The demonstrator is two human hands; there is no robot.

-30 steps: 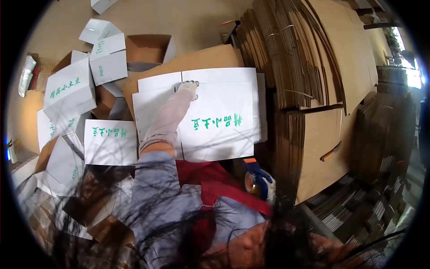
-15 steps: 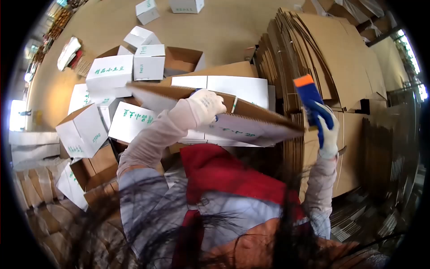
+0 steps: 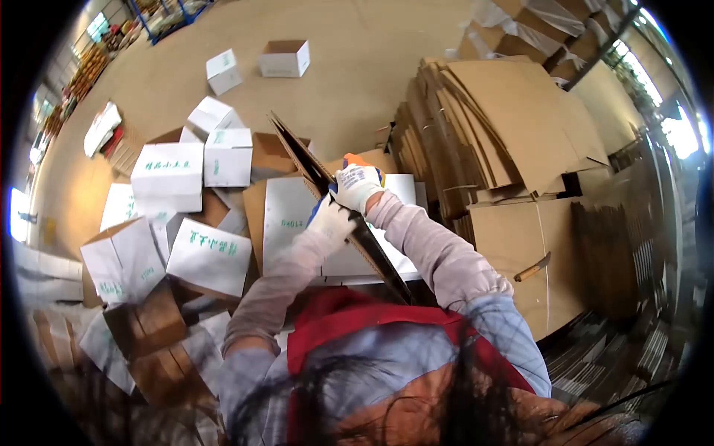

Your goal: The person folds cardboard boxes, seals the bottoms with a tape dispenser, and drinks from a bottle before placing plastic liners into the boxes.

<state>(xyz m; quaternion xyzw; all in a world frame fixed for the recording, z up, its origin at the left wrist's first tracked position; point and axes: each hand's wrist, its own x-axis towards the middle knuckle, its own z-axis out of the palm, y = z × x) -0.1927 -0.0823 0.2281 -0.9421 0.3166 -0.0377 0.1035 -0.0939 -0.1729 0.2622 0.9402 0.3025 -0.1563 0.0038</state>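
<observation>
A flattened white carton with a brown inside [image 3: 377, 256] stands on edge in front of me, slanting from far left to near right. My left hand [image 3: 332, 221], in a white glove with blue on it, is closed around the carton's edges near its middle. My right hand [image 3: 358, 184], gloved the same way, is at the carton just beyond the left. It is closed on a blue object with an orange end [image 3: 359, 159], mostly hidden by the fingers. White cartons [image 3: 286, 230] lie beneath the held one.
Several white boxes with green lettering [image 3: 168, 177] are heaped at left. Flattened brown cardboard [image 3: 520, 119] is stacked high at right, with a curved brown object [image 3: 532, 267] against it. Two small boxes [image 3: 284, 59] stand on the floor farther off.
The carton has turned from lying crosswise to pointing away from me. My right hand has come from the cardboard stack to the carton, bringing the blue and orange object.
</observation>
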